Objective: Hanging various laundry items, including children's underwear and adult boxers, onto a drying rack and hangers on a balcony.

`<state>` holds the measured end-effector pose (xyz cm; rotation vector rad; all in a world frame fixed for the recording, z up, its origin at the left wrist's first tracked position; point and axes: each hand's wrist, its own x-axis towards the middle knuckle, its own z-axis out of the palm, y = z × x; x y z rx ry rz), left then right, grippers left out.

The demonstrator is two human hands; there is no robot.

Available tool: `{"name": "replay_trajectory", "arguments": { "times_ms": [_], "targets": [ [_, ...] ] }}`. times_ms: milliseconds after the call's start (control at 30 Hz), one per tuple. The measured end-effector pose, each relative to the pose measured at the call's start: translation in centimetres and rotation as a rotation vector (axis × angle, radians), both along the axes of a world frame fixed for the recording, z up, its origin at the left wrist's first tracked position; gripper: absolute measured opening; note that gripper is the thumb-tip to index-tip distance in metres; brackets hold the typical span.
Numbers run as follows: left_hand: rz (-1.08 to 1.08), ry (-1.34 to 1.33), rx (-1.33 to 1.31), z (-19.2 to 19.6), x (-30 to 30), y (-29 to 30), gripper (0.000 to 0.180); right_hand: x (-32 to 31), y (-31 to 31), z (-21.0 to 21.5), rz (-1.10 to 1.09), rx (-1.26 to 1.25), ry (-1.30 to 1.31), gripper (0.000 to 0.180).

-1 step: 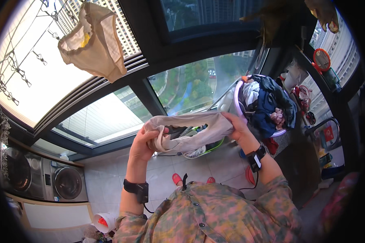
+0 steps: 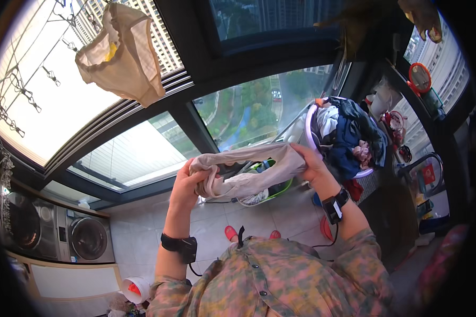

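Observation:
Between my two hands stretches a pair of pale greyish-pink underpants (image 2: 248, 182), its waistband pulled into a long loop. My left hand (image 2: 184, 187) is closed on the bunched left end, thumb on top. My right hand (image 2: 313, 168) pinches the other end, the thumb along the edge. Through the loop I see part of a green-rimmed basket (image 2: 283, 193) with clothes in it, below the garment. A purple-rimmed laundry basket (image 2: 310, 127), heaped with dark and light clothes (image 2: 349, 132), stands just beyond my right hand.
Another pair of underpants (image 2: 124, 58) hangs at upper left, near wire lines with metal clips (image 2: 52, 76). Two front-loading machines (image 2: 88, 238) stand at the left. A white bucket (image 2: 135, 290) is at lower left. Tall windows (image 2: 254, 111) face me. A red-framed mirror (image 2: 420, 77) is at right.
The garment's left end and front edge have shifted slightly, showing a whiter patch near my left hand. Both hands keep their hold.

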<state>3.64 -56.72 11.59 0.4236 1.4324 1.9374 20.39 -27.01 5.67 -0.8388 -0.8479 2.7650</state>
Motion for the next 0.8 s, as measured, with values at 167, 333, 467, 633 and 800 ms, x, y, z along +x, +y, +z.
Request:
{"name": "replay_trajectory", "arguments": {
  "times_ms": [167, 333, 467, 633, 800],
  "targets": [
    [0.426, 1.158, -1.050, -4.6, -3.2, -0.7, 0.017, 0.3, -1.6, 1.7, 0.205, 0.136, 0.219, 0.034],
    [0.026, 0.942, -1.002, -5.4, -2.8, -0.7, 0.015, -0.9, -3.1, 1.6, 0.119, 0.776, 0.180, 0.023],
    [-0.286, 0.368, -0.649, -2.8, -2.2, -0.8, 0.029, -2.5, 0.1, 1.4, -0.121, 0.882, 0.060, 0.019],
    [0.028, 0.829, -0.854, -3.3, -2.5, -0.6, 0.025, -3.2, -1.2, 3.1, -0.006, 0.783, 0.112, 0.017],
    [0.075, 1.052, -0.985, -3.9, -2.1, 0.0, 0.019, -4.0, -4.1, 6.8, 0.234, 0.676, 0.225, 0.022]
  ]
}}
